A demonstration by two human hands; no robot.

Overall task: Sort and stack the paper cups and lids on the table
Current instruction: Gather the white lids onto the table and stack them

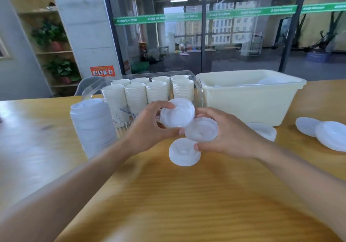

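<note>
My left hand (pixel 148 129) grips a translucent white lid (pixel 177 113) by its rim, tilted toward me above the table. My right hand (pixel 230 135) holds a second lid (pixel 202 129) just below and right of the first; their edges overlap. A third lid (pixel 184 152) lies on the wooden table (pixel 187 195) under both hands. To the left stands a tall stack of lids (pixel 91 127). Behind my hands, several stacks of white paper cups (pixel 148 94) fill a clear plastic bin (pixel 198 84).
A cream plastic tub (pixel 249 103) sits at the back right with more lids inside. Loose lids lie at its foot (pixel 264 130) and at the far right (pixel 322 133). A glass wall rises behind the table, with shelves and plants at the left.
</note>
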